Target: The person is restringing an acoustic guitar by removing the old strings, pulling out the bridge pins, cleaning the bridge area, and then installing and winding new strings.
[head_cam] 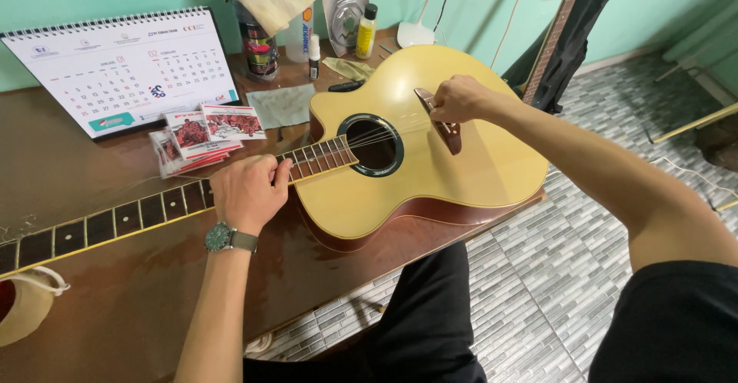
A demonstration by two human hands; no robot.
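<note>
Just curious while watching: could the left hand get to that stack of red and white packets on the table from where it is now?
Probably yes. The left hand rests on the guitar neck, and the packets lie just beyond it on the table, with nothing between them.

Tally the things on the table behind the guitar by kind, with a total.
Desk calendar: 1
Stack of string packets: 1
Grey cloth: 1
Small yellow bottle: 1
Small white bottle with a black cap: 1
Total: 5
More items at the wall are draped or too blurred to count.
</note>
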